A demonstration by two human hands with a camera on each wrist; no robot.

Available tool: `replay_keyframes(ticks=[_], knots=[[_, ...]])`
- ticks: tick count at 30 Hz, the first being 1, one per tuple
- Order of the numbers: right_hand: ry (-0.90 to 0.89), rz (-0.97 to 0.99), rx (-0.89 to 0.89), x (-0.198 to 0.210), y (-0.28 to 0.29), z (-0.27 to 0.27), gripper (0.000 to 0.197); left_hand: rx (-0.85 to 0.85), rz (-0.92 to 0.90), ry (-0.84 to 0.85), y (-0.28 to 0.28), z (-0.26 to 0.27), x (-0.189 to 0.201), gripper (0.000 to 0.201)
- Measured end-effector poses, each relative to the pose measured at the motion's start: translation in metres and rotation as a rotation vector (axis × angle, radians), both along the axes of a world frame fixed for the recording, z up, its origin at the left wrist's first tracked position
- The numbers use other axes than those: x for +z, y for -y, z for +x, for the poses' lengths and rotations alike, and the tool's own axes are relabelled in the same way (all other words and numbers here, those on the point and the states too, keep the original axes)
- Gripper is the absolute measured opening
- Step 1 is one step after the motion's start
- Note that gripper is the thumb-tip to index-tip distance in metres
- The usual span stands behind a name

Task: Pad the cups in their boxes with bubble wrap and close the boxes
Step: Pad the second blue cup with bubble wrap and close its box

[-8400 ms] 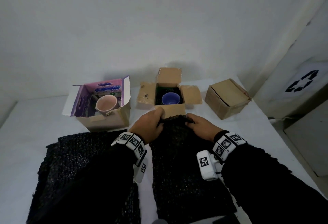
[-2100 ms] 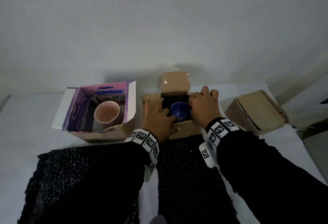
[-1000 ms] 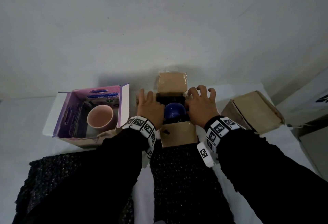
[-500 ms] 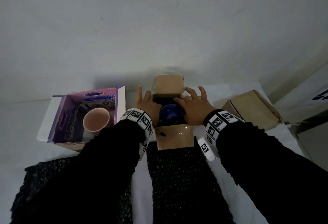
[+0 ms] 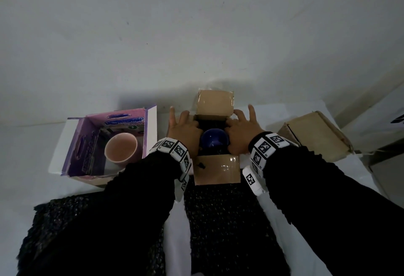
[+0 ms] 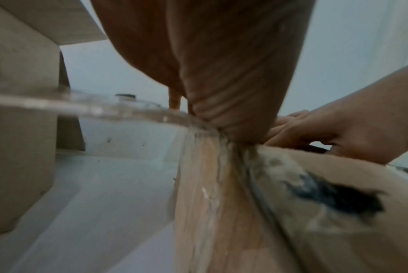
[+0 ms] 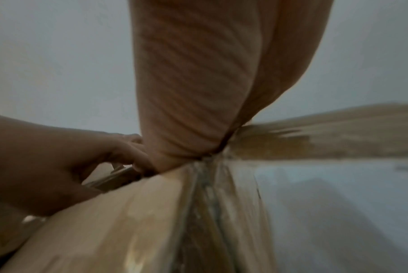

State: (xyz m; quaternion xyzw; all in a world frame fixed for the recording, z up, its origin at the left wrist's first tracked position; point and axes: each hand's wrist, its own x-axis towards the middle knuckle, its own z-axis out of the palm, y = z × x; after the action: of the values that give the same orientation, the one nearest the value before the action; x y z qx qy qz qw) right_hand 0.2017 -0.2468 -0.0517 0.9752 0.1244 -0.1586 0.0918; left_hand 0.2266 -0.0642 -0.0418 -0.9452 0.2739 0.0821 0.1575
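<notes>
White tabletop (image 5: 26,157) runs up to a plain pale wall, with three boxes standing in a row and two cups in view. On the left, a purple box (image 5: 87,144) stands open with a pink cup (image 5: 121,148) upright inside it. Nearer the person, two dark sheets of bubble wrap (image 5: 229,227) lie flat on the table under the black sleeves. The left hand (image 5: 185,131) lies on the left side flap of the middle brown box (image 5: 216,166), fingers spread and fairly straight, pressing the flap inward. A blue cup (image 5: 214,142) sits in this box between both hands, with dark wrap around it. The right hand (image 5: 242,131) presses the right flap in the same way, fingers splayed and gripping nothing. Far and near flaps are still open. On the right, a closed brown box (image 5: 317,138) lies tilted, well apart.
</notes>
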Motion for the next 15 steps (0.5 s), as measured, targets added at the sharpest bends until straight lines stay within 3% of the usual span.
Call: replay_keyframes(ticks=[4, 8, 12, 15], knots=[[0.123, 0.031, -0.012, 0.002, 0.005, -0.010, 0.042, -0.138, -0.185, 0.157, -0.012, -0.009, 0.007, 0.036], [0.416, 0.279, -0.041, 0.002, 0.009, -0.035, 0.031, -0.302, -0.318, -0.088, -0.028, -0.031, -0.002, 0.049], [0.227, 0.443, 0.107, -0.010, 0.011, -0.059, 0.042, -0.304, -0.253, -0.077, -0.034, -0.041, -0.010, 0.040], [0.218, 0.390, 0.174, -0.015, 0.008, -0.063, 0.028, -0.270, -0.261, -0.041, -0.027, -0.047, -0.013, 0.030]])
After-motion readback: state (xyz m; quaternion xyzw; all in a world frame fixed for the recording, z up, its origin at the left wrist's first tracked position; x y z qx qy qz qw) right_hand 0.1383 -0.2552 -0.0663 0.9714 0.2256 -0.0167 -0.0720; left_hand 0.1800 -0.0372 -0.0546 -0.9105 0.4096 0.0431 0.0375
